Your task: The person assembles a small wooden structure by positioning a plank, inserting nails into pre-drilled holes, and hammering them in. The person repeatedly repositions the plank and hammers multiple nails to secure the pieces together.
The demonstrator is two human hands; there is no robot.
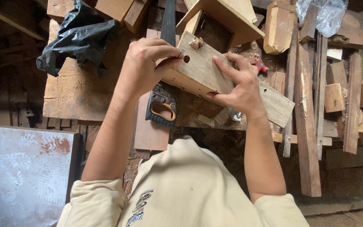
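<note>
Weathered grey plank [215,75], drilled holes, between left hand [145,63] and right hand [240,86]

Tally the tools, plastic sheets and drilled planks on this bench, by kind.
Handsaws: 1, black and orange handle, lying under the left hand.
Red-handled tools: 1, mostly hidden.
Plastic sheets: 2, black and clear.
Drilled planks: 1, held by both hands, right hand.
Total: 5
</note>
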